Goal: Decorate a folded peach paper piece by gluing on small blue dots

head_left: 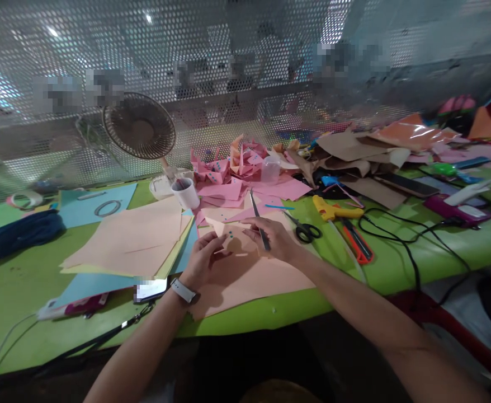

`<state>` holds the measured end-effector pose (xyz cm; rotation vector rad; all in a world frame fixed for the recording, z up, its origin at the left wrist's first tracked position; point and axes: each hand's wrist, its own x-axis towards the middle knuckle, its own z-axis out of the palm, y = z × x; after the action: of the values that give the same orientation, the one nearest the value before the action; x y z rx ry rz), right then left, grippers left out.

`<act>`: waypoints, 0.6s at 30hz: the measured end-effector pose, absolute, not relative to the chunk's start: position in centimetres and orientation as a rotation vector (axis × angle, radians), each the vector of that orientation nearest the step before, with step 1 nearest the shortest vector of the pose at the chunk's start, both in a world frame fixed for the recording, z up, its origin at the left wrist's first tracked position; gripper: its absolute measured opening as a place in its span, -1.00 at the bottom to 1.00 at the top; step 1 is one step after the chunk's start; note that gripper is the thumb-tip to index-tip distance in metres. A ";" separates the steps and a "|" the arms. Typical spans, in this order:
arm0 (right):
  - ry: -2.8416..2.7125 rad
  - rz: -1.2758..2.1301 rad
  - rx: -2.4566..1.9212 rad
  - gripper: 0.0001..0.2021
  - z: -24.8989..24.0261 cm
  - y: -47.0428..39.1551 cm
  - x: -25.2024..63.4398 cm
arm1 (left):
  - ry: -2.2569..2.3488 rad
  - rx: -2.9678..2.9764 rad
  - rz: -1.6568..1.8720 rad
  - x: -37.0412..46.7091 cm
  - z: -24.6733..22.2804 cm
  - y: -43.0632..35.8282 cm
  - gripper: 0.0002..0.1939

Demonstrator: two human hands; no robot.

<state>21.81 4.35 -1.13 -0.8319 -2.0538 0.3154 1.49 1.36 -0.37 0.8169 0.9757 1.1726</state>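
Head camera view: the left hand (207, 254), with a watch (183, 291) at its wrist, pinches the edge of a small peach paper piece (239, 244) between thumb and fingers. The piece, marked with small blue dots, lies between the two hands, above a large peach sheet (245, 285) on the green table (270, 318). The right hand (273, 238) closes around a slim metal tool (255, 209), which slants upward and away; its fingertips are near the piece, but whether they touch it is hard to tell.

Left of the hands lies a stack of peach sheets (123, 238), with a lit phone (151, 290) at its near edge. Beyond stand a white cup (185, 193) and a fan (140, 126), beside a heap of pink paper (214, 170). To the right are black-handled scissors (307, 232), a yellow glue gun (333, 209) and an orange cutter (357, 242), near black cables (400, 239).
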 end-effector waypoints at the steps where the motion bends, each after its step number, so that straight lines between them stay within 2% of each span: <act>1: -2.057 0.323 -0.830 -0.71 -1.2 4.3 21.8 | 0.978 0.830 1.170 1.5 -0.4 1.4 -0.68; 18: -2.064 0.351 -0.827 -0.73 -1.2 4.2 21.7 | 1.068 0.884 1.202 1.7 -0.4 1.4 -0.63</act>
<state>21.67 4.20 -1.20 -0.8272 -2.0643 0.3509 1.67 1.40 -0.38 0.8836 1.0676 1.2022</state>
